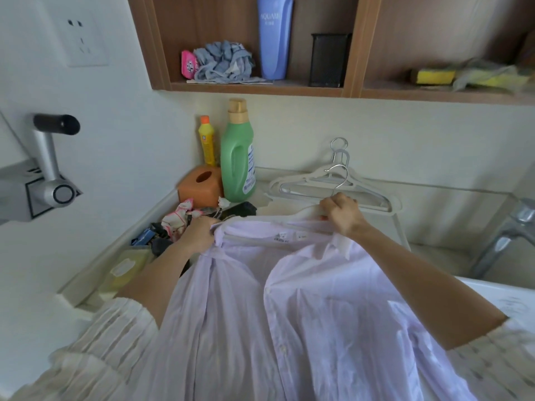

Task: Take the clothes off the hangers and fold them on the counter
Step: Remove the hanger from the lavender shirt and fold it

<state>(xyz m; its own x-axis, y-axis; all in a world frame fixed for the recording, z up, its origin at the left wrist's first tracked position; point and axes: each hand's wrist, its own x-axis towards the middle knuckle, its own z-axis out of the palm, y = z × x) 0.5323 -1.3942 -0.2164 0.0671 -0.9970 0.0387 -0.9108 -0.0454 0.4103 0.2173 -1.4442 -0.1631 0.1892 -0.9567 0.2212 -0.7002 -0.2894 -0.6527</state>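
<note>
My right hand (343, 213) grips the hanger (307, 211) inside the shirt (289, 299); my left hand (199, 233) pinches its collar at nine o'clock; bare hangers (333, 183) lie on the bench (434, 250) at twelve; folding remains.

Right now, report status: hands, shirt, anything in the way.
Left hand grips shirt collar; right hand grips the hanger at its neck. Shirt on hanger, unfolded. Empty hangers piled on counter behind.

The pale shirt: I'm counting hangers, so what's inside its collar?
Inside the pale shirt a white hanger shows at the collar, gripped by the right hand. Its arms lower down are covered by fabric.
</note>
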